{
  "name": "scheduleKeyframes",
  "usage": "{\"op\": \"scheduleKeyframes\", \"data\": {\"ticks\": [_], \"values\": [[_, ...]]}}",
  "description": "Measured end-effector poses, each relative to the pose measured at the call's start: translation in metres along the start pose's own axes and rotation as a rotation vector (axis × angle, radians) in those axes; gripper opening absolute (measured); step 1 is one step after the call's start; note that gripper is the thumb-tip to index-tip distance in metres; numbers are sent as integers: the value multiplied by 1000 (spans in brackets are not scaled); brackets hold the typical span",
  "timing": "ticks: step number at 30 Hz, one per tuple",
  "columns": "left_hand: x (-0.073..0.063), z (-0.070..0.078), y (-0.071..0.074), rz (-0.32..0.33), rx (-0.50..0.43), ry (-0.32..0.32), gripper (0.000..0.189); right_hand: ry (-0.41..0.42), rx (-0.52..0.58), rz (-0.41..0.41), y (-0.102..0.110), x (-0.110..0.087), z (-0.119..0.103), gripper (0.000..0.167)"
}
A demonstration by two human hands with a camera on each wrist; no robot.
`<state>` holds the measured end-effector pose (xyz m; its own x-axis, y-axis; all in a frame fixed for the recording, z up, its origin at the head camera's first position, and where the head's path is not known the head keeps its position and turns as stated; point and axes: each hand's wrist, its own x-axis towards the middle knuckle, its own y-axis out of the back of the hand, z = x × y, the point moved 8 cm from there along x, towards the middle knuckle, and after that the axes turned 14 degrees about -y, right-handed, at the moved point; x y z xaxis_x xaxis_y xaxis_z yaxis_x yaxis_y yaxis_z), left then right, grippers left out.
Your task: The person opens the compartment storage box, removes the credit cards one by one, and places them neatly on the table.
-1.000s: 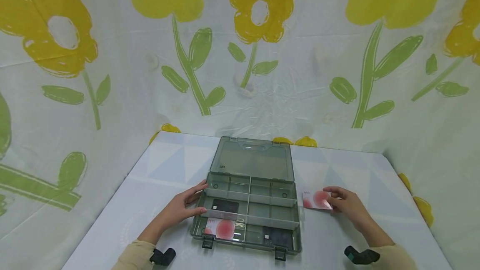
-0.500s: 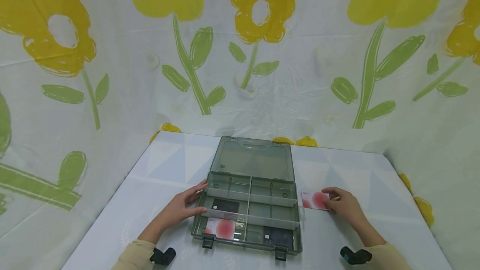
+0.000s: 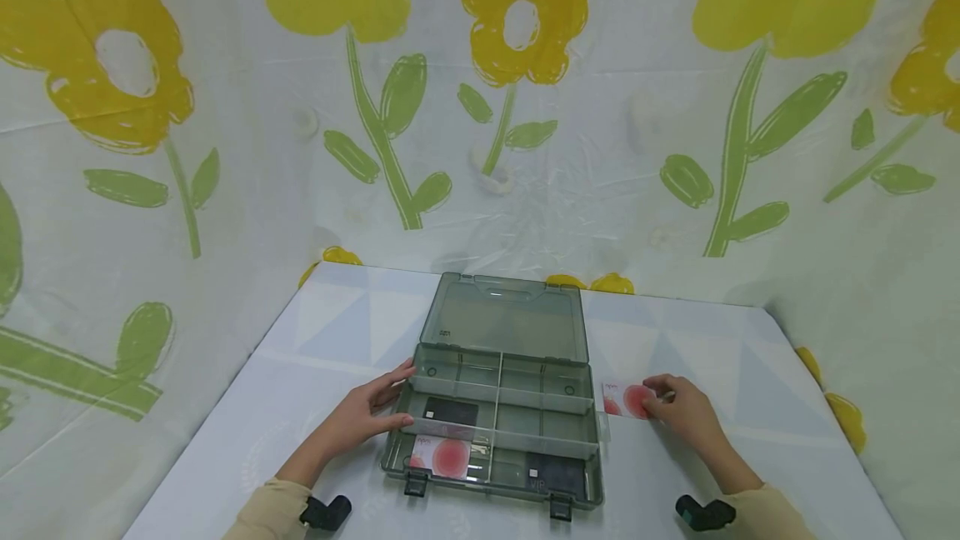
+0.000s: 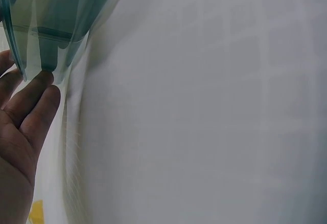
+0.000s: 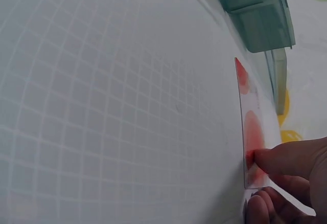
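Note:
A clear grey-green divided storage box [image 3: 512, 419] lies on the table, its lid [image 3: 510, 315] folded back. My left hand [image 3: 366, 413] rests against the box's left side, fingers fairly straight, thumb on the rim. To the right of the box, my right hand [image 3: 686, 413] pinches the right end of a white card with red circles [image 3: 622, 400]. In the right wrist view the thumb lies on the card [image 5: 251, 127]. A similar red-and-white card [image 3: 441, 457] lies in the near left compartment. Black cards lie in the middle left [image 3: 452, 412] and near right [image 3: 555, 473] compartments.
The white table [image 3: 315, 357] with pale blue triangles carries the box. Two dark latches [image 3: 415, 485] hang from the box's near edge. A flower-printed cloth [image 3: 570, 165] hangs behind and beside the table. A black camera mount [image 3: 705, 513] sits at the right wrist.
The right hand and its card have shifted slightly to the left, towards the box; the thumb now overlaps the card's right end more. The left hand and box have stayed put.

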<state>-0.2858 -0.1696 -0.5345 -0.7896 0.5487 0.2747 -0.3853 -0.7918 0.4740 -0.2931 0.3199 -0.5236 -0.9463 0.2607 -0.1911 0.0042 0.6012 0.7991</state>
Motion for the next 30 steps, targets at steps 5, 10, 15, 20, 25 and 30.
{"op": "scheduleKeyframes", "data": {"ticks": [5, 10, 15, 20, 25, 30], "values": [[0, 0, 0, 2, -3, 8, 79, -6, -14, 11, -2, 2, 0, 35], [0, 1, 0, 1, -7, 7, 79, -16, -6, 13, -3, 1, 1, 35], [0, 0, 0, 0, -8, -4, 79, -27, 16, 13, -2, 0, 1, 35], [1, 1, 0, 2, -6, -19, 78, -23, 33, 14, 1, -1, 2, 34], [0, 2, 0, 5, 7, -15, 78, -15, 35, 11, 2, -1, 3, 33], [0, 2, 0, 4, 9, -10, 78, -25, 42, -3, 1, -2, 6, 34]]}}
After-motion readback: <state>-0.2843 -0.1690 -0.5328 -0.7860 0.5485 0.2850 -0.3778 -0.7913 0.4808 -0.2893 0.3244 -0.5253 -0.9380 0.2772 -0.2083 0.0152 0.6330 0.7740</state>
